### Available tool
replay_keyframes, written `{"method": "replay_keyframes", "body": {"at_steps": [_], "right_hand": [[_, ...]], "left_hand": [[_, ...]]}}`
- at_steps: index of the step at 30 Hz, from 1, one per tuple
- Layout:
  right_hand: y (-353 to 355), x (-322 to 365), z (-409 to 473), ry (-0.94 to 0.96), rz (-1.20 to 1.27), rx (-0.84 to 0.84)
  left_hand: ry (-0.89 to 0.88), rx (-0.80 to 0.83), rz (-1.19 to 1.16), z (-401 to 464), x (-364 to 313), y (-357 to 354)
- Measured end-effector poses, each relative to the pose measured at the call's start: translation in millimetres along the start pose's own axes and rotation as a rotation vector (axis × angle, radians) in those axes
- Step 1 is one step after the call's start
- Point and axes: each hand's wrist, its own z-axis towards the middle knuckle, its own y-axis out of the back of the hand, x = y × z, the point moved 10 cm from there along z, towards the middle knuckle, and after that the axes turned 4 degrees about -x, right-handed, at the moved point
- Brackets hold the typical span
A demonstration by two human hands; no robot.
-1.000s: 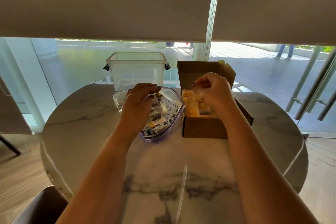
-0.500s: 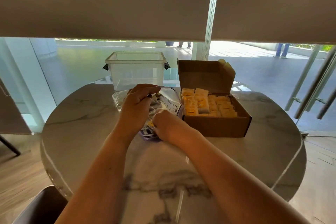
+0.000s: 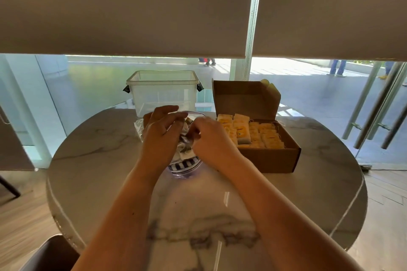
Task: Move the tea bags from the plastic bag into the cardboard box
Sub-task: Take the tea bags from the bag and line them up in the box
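A clear plastic bag (image 3: 184,164) with a striped zip edge lies on the marble table (image 3: 308,193), with several tea bags (image 3: 184,152) inside. My left hand (image 3: 161,134) grips the bag's upper rim and holds its mouth up. My right hand (image 3: 209,138) is at the bag's mouth, fingers curled among the tea bags; whether it pinches one is hidden. To the right stands an open cardboard box (image 3: 271,158), lid flap upright, with rows of yellow-tagged tea bags (image 3: 255,133) inside.
A clear plastic tub (image 3: 163,92) stands behind the bag at the table's far edge. A dark chair back (image 3: 52,253) shows at the lower left. Glass doors and lowered blinds lie beyond the table.
My right hand left the box a second ago, dropped to the bag's near edge, and now reaches higher into the bag's mouth. My left hand keeps its hold on the bag.
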Motion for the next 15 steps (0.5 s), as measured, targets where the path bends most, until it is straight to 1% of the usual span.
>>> {"method": "replay_keyframes", "body": {"at_steps": [2, 4, 7, 8, 9, 10, 13, 15], "right_hand": [[18.1, -12.1, 4.9, -0.042, 0.061, -0.131], [36.0, -21.6, 5.4, -0.058, 0.127, -0.298], [58.6, -20.9, -4.0, 0.03, 0.176, -0.557], [62.2, -16.7, -7.3, 0.075, 0.168, -0.604], [61.6, -11.2, -9.0, 0.123, 0.142, -0.612], [57.6, -4.0, -9.7, 0.179, 0.102, -0.586], [36.4, 13.6, -8.3, 0.309, -0.01, -0.428], [28.9, 17.4, -6.7, 0.338, -0.007, -0.357]], "left_hand": [[0.009, -0.059, 0.026, -1.4, -2.8, 6.8], [0.021, -0.095, 0.027, -1.6, -1.4, 11.3], [0.069, -0.091, -0.065, -2.5, 0.3, 12.6], [0.084, -0.076, -0.112, -2.6, -1.3, 11.1], [0.087, -0.058, -0.148, -2.7, -3.4, 8.5], [0.081, -0.045, -0.147, -2.4, -6.1, 6.1], [0.029, -0.039, -0.085, -1.0, -12.2, 3.7], [0.022, -0.044, -0.138, 1.9, -8.7, 3.0]]}}
